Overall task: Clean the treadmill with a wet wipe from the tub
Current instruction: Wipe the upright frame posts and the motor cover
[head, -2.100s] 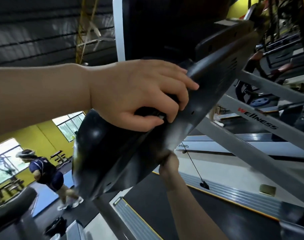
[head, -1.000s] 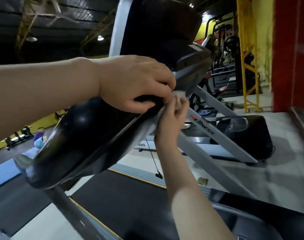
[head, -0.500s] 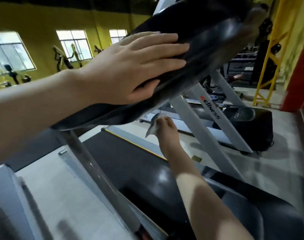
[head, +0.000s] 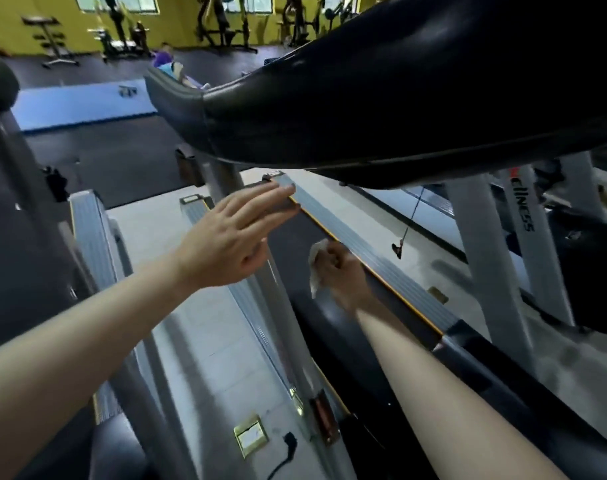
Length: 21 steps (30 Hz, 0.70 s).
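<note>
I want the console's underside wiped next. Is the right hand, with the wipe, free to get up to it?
Probably yes. The right hand grips the wet wipe low over the belt, and only open air lies between it and the console underside. The left hand hangs off to the side.

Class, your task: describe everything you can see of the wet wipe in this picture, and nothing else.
The wet wipe is a small white sheet, thin and crumpled, soft-looking like damp cloth or paper. Most of it is bunched inside the right hand, whose curled fingers grip it; a rumpled edge sticks out on the hand's left side and a loose tail hangs below. It is held low beneath the black console, over the dark belt. Whether it touches the belt cannot be told.
</note>
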Motion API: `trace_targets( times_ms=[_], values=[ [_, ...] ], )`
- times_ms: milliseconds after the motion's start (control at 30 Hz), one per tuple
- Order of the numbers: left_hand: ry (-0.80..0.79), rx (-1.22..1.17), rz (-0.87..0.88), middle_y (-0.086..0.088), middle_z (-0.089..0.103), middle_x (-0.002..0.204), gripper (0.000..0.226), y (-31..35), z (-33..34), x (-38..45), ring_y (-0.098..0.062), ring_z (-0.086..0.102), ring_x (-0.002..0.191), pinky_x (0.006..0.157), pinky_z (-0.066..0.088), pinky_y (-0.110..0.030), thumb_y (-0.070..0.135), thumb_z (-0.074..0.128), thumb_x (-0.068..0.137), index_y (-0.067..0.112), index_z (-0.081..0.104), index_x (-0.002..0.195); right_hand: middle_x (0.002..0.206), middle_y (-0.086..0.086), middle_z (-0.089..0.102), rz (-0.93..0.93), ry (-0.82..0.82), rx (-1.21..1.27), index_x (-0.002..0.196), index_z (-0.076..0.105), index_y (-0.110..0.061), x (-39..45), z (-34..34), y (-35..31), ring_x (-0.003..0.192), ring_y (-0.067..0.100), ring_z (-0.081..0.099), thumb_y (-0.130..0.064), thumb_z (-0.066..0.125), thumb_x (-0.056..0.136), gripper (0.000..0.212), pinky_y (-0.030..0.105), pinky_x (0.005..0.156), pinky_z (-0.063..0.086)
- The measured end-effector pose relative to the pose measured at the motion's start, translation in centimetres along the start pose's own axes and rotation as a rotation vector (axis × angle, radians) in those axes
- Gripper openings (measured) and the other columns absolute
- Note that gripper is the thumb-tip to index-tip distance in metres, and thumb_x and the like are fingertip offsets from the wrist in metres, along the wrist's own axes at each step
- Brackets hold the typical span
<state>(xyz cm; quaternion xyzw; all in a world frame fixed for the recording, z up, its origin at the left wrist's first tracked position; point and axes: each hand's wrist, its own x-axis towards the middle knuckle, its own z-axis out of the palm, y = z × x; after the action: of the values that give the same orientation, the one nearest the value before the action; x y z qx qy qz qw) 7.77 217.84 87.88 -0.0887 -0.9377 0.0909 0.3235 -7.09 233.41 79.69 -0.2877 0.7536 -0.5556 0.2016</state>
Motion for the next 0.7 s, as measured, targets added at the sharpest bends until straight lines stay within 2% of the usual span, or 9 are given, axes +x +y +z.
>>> trace_targets(
  times_ms=[33,67,100,167,233,300,400,567,700],
  values=[
    [-0.05,-0.008,-0.045,-0.014,0.042,0.153,0.059,-0.7,1.0,-1.3,-0.032,0.038,0.143,0.115,0.035,-0.048,0.004,0.052,0.084,0.007,0.05,0.142,0.07,-0.003,0.059,0.013,-0.016,-0.035,0.085,0.055,-0.028,0.5,1.0,0.3,0.056,0.006,0.059,-0.026,0.052,0.097,0.013,0.021,0.056,0.05],
    [-0.094,-0.019,-0.099,-0.011,0.041,0.154,0.058,-1.4,2.0,-2.6,-0.03,0.037,0.143,0.115,0.034,-0.047,0.007,0.049,0.086,0.009,0.048,0.144,0.066,-0.001,0.057,0.006,-0.042,-0.036,0.082,0.054,-0.027,1.0,2.0,0.5,0.048,0.007,0.056,-0.023,0.051,0.1,0.018,0.02,0.047,0.046],
    [-0.135,-0.028,-0.156,-0.009,0.04,0.155,0.059,-2.2,2.9,-3.8,-0.028,0.036,0.144,0.116,0.034,-0.046,0.009,0.048,0.087,0.01,0.046,0.146,0.06,0.004,0.056,-0.022,-0.061,-0.021,0.08,0.055,-0.022,1.6,3.0,0.6,0.042,0.01,0.052,-0.022,0.05,0.1,0.02,0.027,0.042,0.044],
    [-0.218,-0.038,-0.27,-0.005,0.036,0.157,0.063,-3.6,4.8,-6.2,-0.026,0.032,0.146,0.117,0.032,-0.044,0.013,0.047,0.086,0.014,0.041,0.149,0.066,0.011,0.059,-0.132,-0.044,-0.098,0.081,0.059,-0.019,3.3,5.0,1.5,0.05,0.02,0.056,-0.033,0.055,0.094,0.02,0.03,0.051,0.043],
    [-0.275,-0.049,-0.363,-0.004,0.035,0.158,0.067,-4.8,6.4,-8.0,-0.026,0.032,0.145,0.118,0.031,-0.044,0.015,0.046,0.083,0.016,0.038,0.15,0.087,0.009,0.063,-0.196,-0.036,-0.177,0.084,0.063,-0.03,5.8,6.8,2.0,0.069,0.015,0.062,-0.039,0.057,0.085,0.011,0.028,0.066,0.048],
    [-0.299,-0.051,-0.408,-0.006,0.036,0.157,0.069,-5.9,7.8,-8.9,-0.028,0.033,0.145,0.12,0.028,-0.042,0.015,0.048,0.081,0.015,0.037,0.15,0.098,0.006,0.06,-0.312,0.024,-0.189,0.09,0.064,-0.034,7.9,8.4,1.0,0.081,0.003,0.061,-0.028,0.062,0.086,0.007,0.018,0.075,0.047],
    [-0.319,-0.067,-0.391,-0.007,0.037,0.157,0.067,-6.7,9.6,-9.0,-0.027,0.031,0.146,0.122,0.02,-0.036,0.016,0.044,0.08,0.012,0.042,0.147,0.103,0.004,0.054,-0.442,0.069,-0.152,0.101,0.067,-0.018,9.5,11.1,0.4,0.084,0.005,0.058,-0.012,0.065,0.088,0.015,0.018,0.078,0.048],
    [-0.384,-0.079,-0.285,-0.006,0.038,0.157,0.062,-5.6,12.7,-9.4,-0.025,0.025,0.15,0.123,0.017,-0.04,0.019,0.039,0.083,0.013,0.046,0.144,0.104,0.002,0.049,-0.302,0.243,-0.129,0.104,0.061,-0.007,4.0,13.5,7.8,0.089,-0.007,0.048,0.002,0.057,0.089,0.018,0.003,0.085,0.035],
    [-0.396,-0.036,-0.083,-0.005,0.047,0.151,0.056,-4.6,14.2,-9.9,-0.027,0.034,0.146,0.123,0.019,-0.044,0.015,0.041,0.085,0.012,0.054,0.139,0.104,-0.002,0.048,-0.042,0.251,-0.176,0.108,0.059,-0.006,-4.5,13.1,16.8,0.094,0.0,0.051,0.004,0.05,0.081,0.03,0.014,0.086,0.04]
  ],
)
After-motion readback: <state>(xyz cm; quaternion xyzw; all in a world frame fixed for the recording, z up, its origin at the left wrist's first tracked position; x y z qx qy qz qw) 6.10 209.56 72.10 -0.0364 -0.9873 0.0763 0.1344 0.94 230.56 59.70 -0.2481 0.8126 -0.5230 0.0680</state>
